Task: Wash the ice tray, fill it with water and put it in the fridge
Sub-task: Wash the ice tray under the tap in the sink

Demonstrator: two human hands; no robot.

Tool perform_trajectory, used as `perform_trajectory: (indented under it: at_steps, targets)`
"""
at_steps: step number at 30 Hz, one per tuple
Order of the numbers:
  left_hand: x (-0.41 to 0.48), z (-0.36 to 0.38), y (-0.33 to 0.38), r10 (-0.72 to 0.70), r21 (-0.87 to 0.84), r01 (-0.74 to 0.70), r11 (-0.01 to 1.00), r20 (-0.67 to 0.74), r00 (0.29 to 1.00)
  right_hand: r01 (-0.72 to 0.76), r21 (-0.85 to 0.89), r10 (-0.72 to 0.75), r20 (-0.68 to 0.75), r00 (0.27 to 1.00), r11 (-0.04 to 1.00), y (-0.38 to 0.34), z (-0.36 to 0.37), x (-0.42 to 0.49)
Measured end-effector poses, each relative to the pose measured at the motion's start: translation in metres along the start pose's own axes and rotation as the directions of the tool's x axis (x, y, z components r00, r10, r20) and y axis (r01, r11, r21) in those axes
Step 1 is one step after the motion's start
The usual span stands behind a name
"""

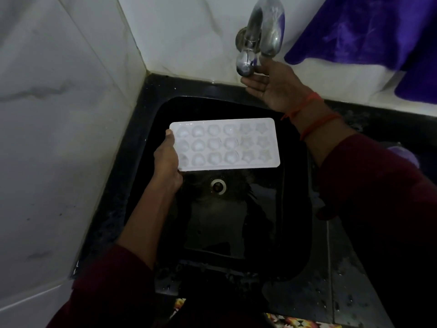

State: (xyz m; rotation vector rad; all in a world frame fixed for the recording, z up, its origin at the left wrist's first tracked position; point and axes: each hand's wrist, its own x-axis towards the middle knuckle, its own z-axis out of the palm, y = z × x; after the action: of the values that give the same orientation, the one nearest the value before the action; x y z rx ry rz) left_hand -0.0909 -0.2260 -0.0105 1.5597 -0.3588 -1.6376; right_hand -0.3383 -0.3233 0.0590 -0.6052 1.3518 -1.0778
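Head view: early in the task, by the look of it. No water seen running from the tap [260,36]; filling and the trip to the fridge still to come, washing not evidently done. Ice tray [224,144] held level over the black sink [295,185], above the drain [218,186], cavities up. Left hand [166,159] clamped on the tray's left short edge, thumb on top. Right hand [272,86] at the far side, fingers loosely apart, touching the tap's knob [246,65] from below, not gripping it firmly.
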Motion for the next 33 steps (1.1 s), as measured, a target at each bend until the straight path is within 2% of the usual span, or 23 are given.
perform_trajectory:
  at_steps: [21,33]
  targets:
    - [0.011,0.014,0.004,0.043,-0.028,-0.045,0.999,-0.054,0.998,-0.018,-0.067,0.016,-0.023,1.0,0.998,-0.011,0.003,0.004]
    - [0.009,0.028,0.012,0.044,-0.024,-0.045,0.999,-0.064,0.997,-0.018,-0.156,0.001,-0.108,0.994,0.988,-0.014,0.006,0.004]
